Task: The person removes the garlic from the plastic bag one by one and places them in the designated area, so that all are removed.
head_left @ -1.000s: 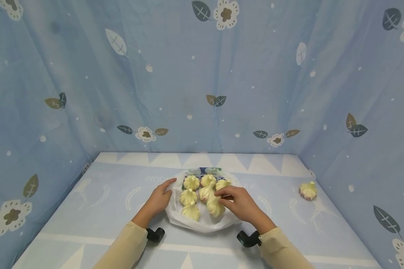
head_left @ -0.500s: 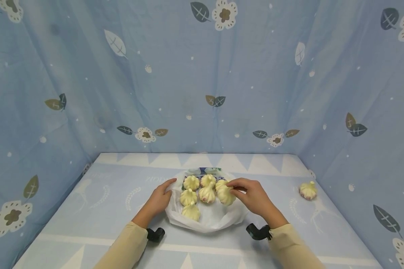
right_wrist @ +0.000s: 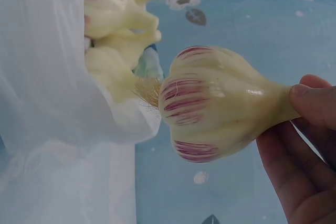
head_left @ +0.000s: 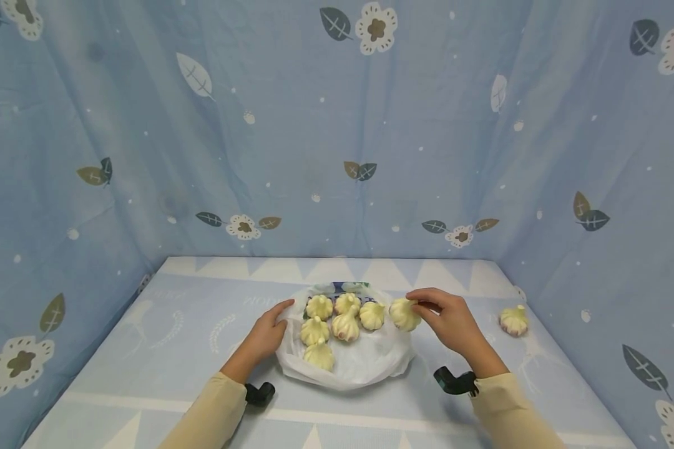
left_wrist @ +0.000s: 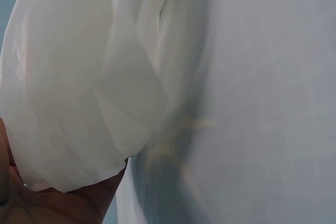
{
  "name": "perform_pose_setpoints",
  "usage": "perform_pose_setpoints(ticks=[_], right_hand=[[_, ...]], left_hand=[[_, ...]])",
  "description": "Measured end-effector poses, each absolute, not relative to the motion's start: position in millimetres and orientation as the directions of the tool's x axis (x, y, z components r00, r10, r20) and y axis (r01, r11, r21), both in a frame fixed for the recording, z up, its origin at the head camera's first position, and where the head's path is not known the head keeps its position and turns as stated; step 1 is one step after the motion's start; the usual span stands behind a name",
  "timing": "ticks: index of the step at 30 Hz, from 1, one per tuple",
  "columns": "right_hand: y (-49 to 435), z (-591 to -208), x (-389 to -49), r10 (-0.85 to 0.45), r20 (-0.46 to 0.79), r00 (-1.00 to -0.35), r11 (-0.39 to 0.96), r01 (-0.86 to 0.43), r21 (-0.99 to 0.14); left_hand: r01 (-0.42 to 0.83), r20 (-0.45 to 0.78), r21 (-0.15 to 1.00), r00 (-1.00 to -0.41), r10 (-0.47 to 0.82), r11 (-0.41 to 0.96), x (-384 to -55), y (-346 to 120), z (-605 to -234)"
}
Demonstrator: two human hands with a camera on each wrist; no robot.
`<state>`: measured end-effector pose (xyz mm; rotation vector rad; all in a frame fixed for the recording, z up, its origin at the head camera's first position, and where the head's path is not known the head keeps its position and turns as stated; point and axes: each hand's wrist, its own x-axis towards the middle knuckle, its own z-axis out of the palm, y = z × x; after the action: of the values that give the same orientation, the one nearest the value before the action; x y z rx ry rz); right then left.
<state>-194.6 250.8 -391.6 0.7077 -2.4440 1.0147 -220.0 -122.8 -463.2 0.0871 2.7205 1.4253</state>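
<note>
right hand (head_left: pixel 444 317): pinching garlic bulb (head_left: pixel 402 316) by stem
place: beside white bag (head_left: pixel 362 371), toward tabletop's (head_left: pixel 168 355) right edge
left hand (head_left: pixel 266 330): at bag's left rim; grip, cannot tell
care: best kept clear of plastic

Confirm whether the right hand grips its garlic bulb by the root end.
No, the right hand pinches the garlic bulb by its stem, with the roots at the opposite end.
</note>
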Motion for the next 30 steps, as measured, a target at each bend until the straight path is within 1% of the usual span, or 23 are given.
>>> perform_pose_setpoints(ticks=[11, 22, 30], right_hand=[[276, -394, -198, -0.229, 0.547, -0.805, 0.684, -0.533, -0.498], [296, -410, -202, -0.118, 0.494, -0.862, 0.755, -0.401, -0.519], [311, -418, -207, -0.058, 0.45, -0.891, 0.774, -0.325, -0.544]], left_hand=[[0.026, -0.023, 0.82, -0.997, 0.077, 0.573, -223, -125, -466], [0.043, -0.007, 0.819, -0.996, 0.083, 0.572, -221, -126, -471], [0.029, -0.02, 0.823, -0.997, 0.08, 0.567, -220, -127, -469]])
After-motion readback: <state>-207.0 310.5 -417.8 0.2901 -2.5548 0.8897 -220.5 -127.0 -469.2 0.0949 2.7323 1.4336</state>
